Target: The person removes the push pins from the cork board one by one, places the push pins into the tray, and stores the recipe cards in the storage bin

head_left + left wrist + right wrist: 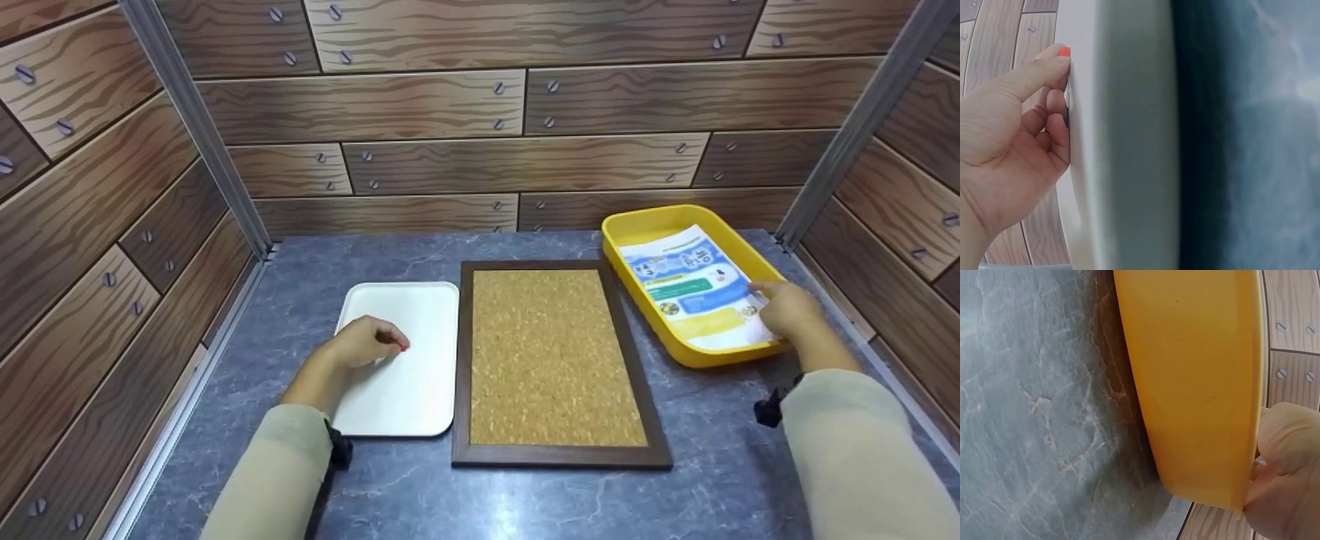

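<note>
My left hand [365, 341] is low over a white tray [420, 390], thumb and fingertips pinching a small red object [403, 348]. In the left wrist view the red tip [1064, 52] shows between thumb and forefinger, while the other fingers curl loosely at the tray's rim. On the right, my right hand [791, 309] reaches over the near right side of a yellow basin [705, 358]. Its extended forefinger touches the right edge of a printed sheet of paper [694, 289] inside. The basin's wall [1196, 394] hides those fingertips in the right wrist view.
A cork board [555, 360] with a dark brown frame lies between the white tray and the yellow basin. Everything rests on a grey marbled table [375, 495]. Wood-patterned walls [450, 105] enclose the back and both sides.
</note>
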A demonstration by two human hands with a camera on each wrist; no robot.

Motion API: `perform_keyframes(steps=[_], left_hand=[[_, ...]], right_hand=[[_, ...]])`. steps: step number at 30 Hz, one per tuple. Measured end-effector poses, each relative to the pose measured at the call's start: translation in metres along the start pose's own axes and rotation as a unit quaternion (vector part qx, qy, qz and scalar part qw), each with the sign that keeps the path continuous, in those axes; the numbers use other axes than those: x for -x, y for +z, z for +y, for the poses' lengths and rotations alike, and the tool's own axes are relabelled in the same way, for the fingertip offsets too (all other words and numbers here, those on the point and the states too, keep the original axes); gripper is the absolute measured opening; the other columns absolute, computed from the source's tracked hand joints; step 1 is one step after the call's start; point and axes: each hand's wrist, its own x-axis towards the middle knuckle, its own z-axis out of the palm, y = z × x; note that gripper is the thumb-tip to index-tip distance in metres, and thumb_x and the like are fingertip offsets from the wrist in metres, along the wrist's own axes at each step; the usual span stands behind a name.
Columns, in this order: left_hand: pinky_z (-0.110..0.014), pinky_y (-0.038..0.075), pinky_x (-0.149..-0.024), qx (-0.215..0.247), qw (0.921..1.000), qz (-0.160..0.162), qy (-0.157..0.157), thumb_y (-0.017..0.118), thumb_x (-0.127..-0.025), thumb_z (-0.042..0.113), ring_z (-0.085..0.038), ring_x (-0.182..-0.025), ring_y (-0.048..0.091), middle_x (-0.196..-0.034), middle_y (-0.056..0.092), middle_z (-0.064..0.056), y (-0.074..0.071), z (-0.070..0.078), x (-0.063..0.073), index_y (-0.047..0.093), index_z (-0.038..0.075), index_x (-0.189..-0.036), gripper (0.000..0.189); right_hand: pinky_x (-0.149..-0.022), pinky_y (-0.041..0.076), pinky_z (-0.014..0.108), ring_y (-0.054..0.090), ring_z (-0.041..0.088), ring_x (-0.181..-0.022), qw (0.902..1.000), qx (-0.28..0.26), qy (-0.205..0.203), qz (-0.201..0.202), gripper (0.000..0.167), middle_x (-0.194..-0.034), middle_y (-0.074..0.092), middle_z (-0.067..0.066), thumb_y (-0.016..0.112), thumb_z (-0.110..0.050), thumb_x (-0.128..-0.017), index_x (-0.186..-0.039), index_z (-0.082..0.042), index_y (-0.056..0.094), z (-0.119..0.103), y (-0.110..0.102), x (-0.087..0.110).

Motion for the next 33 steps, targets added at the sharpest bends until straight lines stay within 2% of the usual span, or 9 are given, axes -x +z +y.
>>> perform_keyframes(steps=[3,5,13,16,19,23,26,30,33], left_hand=[[-0.023,0.048,-0.072,0.001,1.0000,-0.003,-0.008,0.072,-0.103,0.010,-0.010,-0.085,0.059,-0.109,0.081,-0.006,0.000,-0.002,-0.001,0.084,0.014,-0.110,0.014],[-0.023,0.047,-0.069,0.002,0.9999,-0.005,-0.012,0.072,-0.103,0.011,-0.010,-0.083,0.059,-0.109,0.081,-0.006,0.000,-0.002,-0.001,0.084,0.014,-0.111,0.015],[-0.022,0.048,-0.073,0.006,0.9999,-0.005,0.013,0.072,-0.100,0.002,-0.010,-0.088,0.062,-0.109,0.081,-0.012,-0.004,-0.004,-0.004,0.082,0.007,-0.115,0.019],[-0.023,0.050,-0.080,0.010,0.9999,-0.009,0.003,0.073,-0.099,0.001,-0.014,-0.097,0.066,-0.113,0.080,-0.012,-0.008,-0.002,-0.004,0.080,0.006,-0.119,0.022],[-0.029,0.055,-0.087,0.002,0.9999,-0.010,-0.006,0.072,-0.101,0.004,-0.021,-0.105,0.070,-0.118,0.078,-0.014,-0.017,0.004,-0.004,0.078,0.006,-0.124,0.024],[-0.048,0.059,-0.102,-0.045,0.9989,0.009,0.012,0.065,-0.105,0.008,-0.036,-0.115,0.072,-0.127,0.075,-0.020,-0.031,0.024,-0.005,0.074,0.002,-0.131,0.028],[-0.059,0.051,-0.114,-0.092,0.9941,0.047,0.032,0.062,-0.105,0.011,-0.045,-0.130,0.065,-0.140,0.069,-0.025,-0.039,0.046,-0.005,0.071,0.001,-0.136,0.033],[-0.066,0.034,-0.128,-0.118,0.9862,0.114,0.025,0.065,-0.106,0.018,-0.049,-0.155,0.040,-0.166,0.047,-0.024,-0.043,0.080,-0.005,0.063,0.007,-0.149,0.045],[-0.071,0.022,-0.132,-0.131,0.9787,0.158,0.012,0.067,-0.106,0.026,-0.049,-0.167,0.017,-0.180,0.023,-0.017,-0.039,0.104,-0.004,0.052,0.016,-0.160,0.057]], right_hand=[[-0.061,0.052,0.034,0.051,0.055,-0.115,0.9998,-0.016,-0.006,0.012,0.067,-0.151,0.041,0.048,0.043,0.005,-0.091,-0.157,0.005,0.045,0.001,0.002,0.000],[-0.065,0.051,0.035,0.050,0.055,-0.117,0.9993,-0.032,-0.008,0.018,0.066,-0.152,0.041,0.047,0.041,0.004,-0.091,-0.157,0.006,0.045,0.002,0.002,0.000],[-0.115,0.041,0.062,0.035,0.059,-0.151,0.9881,-0.146,0.009,0.047,0.065,-0.166,0.035,0.039,0.034,0.001,-0.098,-0.162,0.009,0.036,-0.004,-0.003,0.002],[-0.125,0.034,0.067,0.034,0.059,-0.154,0.9835,-0.174,0.008,0.049,0.059,-0.166,0.035,0.039,0.036,-0.005,-0.106,-0.163,0.008,0.035,-0.014,-0.007,0.004],[-0.126,0.032,0.069,0.035,0.059,-0.153,0.9838,-0.177,-0.001,0.024,0.057,-0.167,0.032,0.040,0.037,-0.013,-0.111,-0.164,0.008,0.033,-0.032,-0.014,0.006],[-0.126,0.031,0.071,0.033,0.060,-0.153,0.9902,-0.130,-0.032,-0.042,0.059,-0.167,0.029,0.042,0.037,-0.022,-0.114,-0.164,0.009,0.032,-0.067,-0.028,0.010],[-0.124,0.032,0.073,0.036,0.062,-0.151,0.9918,-0.060,-0.083,-0.077,0.060,-0.164,0.033,0.044,0.039,-0.028,-0.115,-0.162,0.010,0.036,-0.099,-0.036,0.017],[-0.124,0.030,0.075,0.037,0.064,-0.150,0.9840,0.010,-0.168,-0.057,0.059,-0.160,0.041,0.044,0.047,-0.029,-0.115,-0.157,0.012,0.043,-0.142,-0.034,0.031],[-0.126,0.021,0.078,0.027,0.064,-0.155,0.9809,0.034,-0.190,-0.020,0.061,-0.164,0.038,0.041,0.050,-0.032,-0.113,-0.160,0.006,0.042,-0.171,-0.026,0.043]])
